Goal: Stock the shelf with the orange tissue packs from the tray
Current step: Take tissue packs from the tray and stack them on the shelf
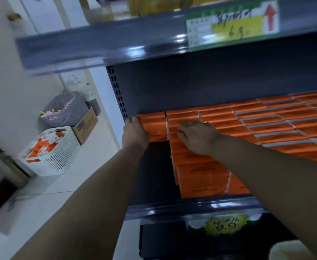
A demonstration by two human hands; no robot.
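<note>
Reaching arms: both bare forearms stretch in over the front edge of the shelf (153, 169) toward its back left corner.
Left hand (135, 133): at the left edge of the shelf, just beside the perforated upright (117, 91). Its fingers (135, 120) are curled round the left end of the corner pack (154, 126), grasping it.
Corner pack: sits in the shelf's back left corner, just beside the next column of packs.
Right hand (199, 136): palm down on the second column from the left edge. Its fingers (182, 128) are bent over the tops of the packs there. From where I stand I cannot tell whether they pinch one or only press on it.
Orange tissue packs (266, 128): packed side by side in rows from the back of the shelf toward the front edge, running off to the right. The nearest one (202, 182) stands by the front edge.
Bare shelf: a dark strip shows along the left edge, in front of the corner pack.
Tray (60, 156): white and slotted, on the floor (63, 186) to the left of the shelf, well apart from both hands. More orange packs (39, 147) lie jumbled inside it.
Behind the tray: a cardboard box (86, 126), then a grey basket (69, 109) with small items in it.
Upper shelf lip (97, 49): carries a green and yellow price tag (232, 23) with a red arrow.
Lower lip: a yellow tag (227, 223), blurred.
</note>
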